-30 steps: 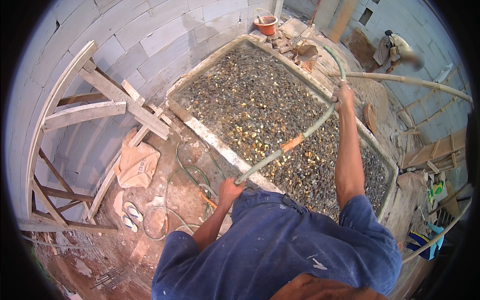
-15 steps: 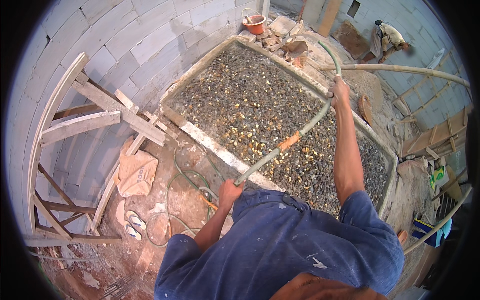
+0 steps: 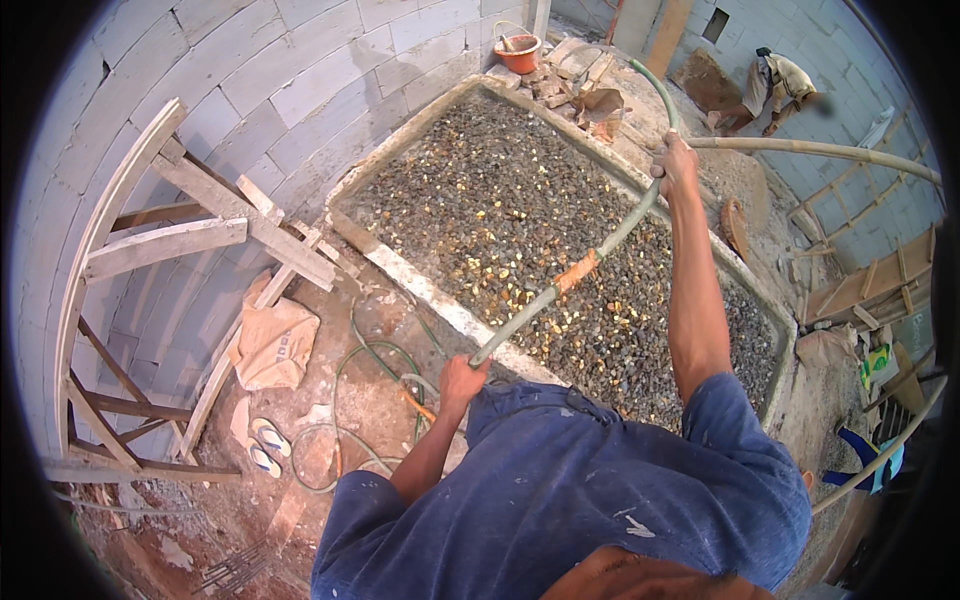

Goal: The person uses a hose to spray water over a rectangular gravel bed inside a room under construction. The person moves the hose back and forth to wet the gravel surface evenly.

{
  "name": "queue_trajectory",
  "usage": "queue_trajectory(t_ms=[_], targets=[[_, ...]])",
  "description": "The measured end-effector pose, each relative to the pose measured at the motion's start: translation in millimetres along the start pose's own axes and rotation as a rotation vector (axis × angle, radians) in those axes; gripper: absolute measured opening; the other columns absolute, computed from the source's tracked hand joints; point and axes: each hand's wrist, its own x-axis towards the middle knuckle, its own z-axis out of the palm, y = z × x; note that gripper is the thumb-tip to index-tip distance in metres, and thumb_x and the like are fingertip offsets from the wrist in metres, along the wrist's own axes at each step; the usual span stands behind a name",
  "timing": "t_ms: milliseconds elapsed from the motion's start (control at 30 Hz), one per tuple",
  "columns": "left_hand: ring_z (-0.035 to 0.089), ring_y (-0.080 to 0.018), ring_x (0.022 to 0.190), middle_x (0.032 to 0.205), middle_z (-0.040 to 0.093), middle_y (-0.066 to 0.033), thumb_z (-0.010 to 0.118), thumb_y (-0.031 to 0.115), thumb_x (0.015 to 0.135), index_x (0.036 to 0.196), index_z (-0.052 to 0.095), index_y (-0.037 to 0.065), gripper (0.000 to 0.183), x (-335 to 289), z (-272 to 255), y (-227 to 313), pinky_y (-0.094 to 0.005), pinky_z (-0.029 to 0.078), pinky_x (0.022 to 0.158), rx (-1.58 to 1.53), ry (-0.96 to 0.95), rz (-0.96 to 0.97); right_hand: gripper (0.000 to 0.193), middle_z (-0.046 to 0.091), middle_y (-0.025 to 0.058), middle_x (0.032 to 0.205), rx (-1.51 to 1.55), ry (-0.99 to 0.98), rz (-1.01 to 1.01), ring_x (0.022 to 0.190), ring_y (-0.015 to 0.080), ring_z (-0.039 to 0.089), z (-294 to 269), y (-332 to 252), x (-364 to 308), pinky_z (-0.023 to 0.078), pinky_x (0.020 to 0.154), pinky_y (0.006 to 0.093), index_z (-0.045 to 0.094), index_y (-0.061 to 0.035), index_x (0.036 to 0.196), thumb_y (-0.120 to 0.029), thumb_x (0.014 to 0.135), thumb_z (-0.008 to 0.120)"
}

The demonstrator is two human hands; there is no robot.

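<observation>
A greenish-grey hose (image 3: 617,238) slants across a low walled bed of wet-looking pebbles (image 3: 480,190). Orange wrapping (image 3: 576,271) is wound round the hose between my two hands. My left hand (image 3: 463,380) is closed round its near part, over the bed's front rim by my waist. With the arm stretched out, my right hand (image 3: 677,168) grips the hose farther along, above the bed's right wall. Past that hand the greener hose end (image 3: 655,85) curves up and leftward. I cannot make out any water leaving it.
Left stands a wooden frame (image 3: 215,215) against the block wall. A sack (image 3: 278,345), sandals (image 3: 268,447) and coiled hose (image 3: 375,350) lie on the floor. An orange bucket (image 3: 517,53) and rubble are at the back. A bamboo pole (image 3: 810,147) extends right; another person (image 3: 775,88) bends beyond it.
My right hand has moved slightly up and away, and the far hose end has shifted with it. My left hand keeps its hold in nearly the same place.
</observation>
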Motion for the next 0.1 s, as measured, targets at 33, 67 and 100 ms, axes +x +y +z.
queue_trajectory(t_ms=[33, 67, 100], targets=[[0.063, -0.0424, 0.077, 0.072, 0.064, -0.0239, 0.065, 0.044, 0.081, 0.087, 0.072, 0.005, 0.041, -0.3, -1.7, 1.2, -0.0480, 0.049, 0.069, -0.003, -0.005, -0.011, 0.025, 0.042, -0.0005, 0.061, 0.006, 0.003, 0.001, 0.042, 0.0084, 0.035, 1.1, 0.4, 1.4, 0.030, 0.033, 0.0254, 0.050, -0.0061, 0.088, -0.029, 0.096, 0.051], [0.063, -0.0426, 0.077, 0.072, 0.064, -0.0238, 0.065, 0.044, 0.081, 0.087, 0.072, 0.005, 0.041, 0.0, -2.8, 2.1, -0.0481, 0.049, 0.069, -0.006, -0.009, -0.020, 0.026, 0.042, 0.0001, 0.061, 0.012, 0.007, 0.000, 0.042, 0.0095, 0.037, 1.9, 0.5, 3.2, 0.030, 0.034, 0.0263, 0.051, -0.0048, 0.087, -0.030, 0.096, 0.051], [0.063, -0.0424, 0.077, 0.072, 0.064, -0.0239, 0.064, 0.045, 0.081, 0.088, 0.071, 0.004, 0.042, 1.1, -2.2, 0.7, -0.0479, 0.049, 0.070, -0.015, -0.018, -0.023, 0.028, 0.043, 0.0008, 0.061, 0.019, 0.011, 0.000, 0.043, 0.0107, 0.038, 2.7, 1.8, 5.3, 0.030, 0.034, 0.0272, 0.052, -0.0036, 0.087, -0.030, 0.096, 0.052]])
